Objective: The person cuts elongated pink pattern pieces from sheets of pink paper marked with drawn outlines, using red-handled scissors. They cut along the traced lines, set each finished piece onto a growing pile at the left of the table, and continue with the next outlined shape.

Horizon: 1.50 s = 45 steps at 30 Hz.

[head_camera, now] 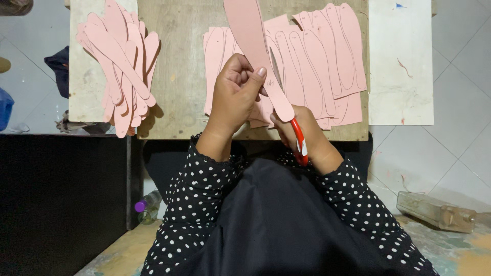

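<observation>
My left hand (236,92) is closed around a long pink cut-out strip (255,51) with rounded ends, holding it up over the wooden board (179,66). My right hand (307,135) grips red-handled scissors (299,140) just under the strip's lower end; the blades are hidden behind the strip and hand. Behind the hands lies a fanned stack of pink sheets (317,61) with the same elongated shape outlined on them. A pile of finished pink cut-out shapes (123,66) rests at the board's left side.
A white sheet (401,61) lies to the right of the board. On the tiled floor a wooden block (437,212) sits at lower right, and a bottle with a purple cap (146,204) at lower left. Dark cloth (59,69) lies at far left.
</observation>
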Motion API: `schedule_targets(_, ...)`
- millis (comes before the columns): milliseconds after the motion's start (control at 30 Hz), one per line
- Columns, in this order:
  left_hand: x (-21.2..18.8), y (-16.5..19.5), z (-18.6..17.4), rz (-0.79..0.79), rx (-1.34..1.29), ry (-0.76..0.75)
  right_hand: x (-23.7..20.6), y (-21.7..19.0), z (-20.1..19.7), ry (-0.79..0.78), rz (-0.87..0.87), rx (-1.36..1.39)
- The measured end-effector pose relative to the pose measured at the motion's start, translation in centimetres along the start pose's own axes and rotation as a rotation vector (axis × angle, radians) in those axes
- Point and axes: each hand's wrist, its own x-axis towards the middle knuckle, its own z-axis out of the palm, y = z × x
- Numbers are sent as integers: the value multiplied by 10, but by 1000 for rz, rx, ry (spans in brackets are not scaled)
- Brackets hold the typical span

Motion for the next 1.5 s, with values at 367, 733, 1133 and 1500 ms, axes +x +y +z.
schedule_targets(367,-5,-12,13,-128,-92,-119,8,9,-8,66,-38,234)
schedule_targets(733,-2,-15,10,-33,-109,-53,1,-11,-17,27,-154,327)
schedule_targets(1133,-1,6,-7,1,-42,-18,6,1,-21,-50,-156,344)
schedule_targets(1500,-3,9,0,-20,-97,-24,10,5,-5,-228,-114,48)
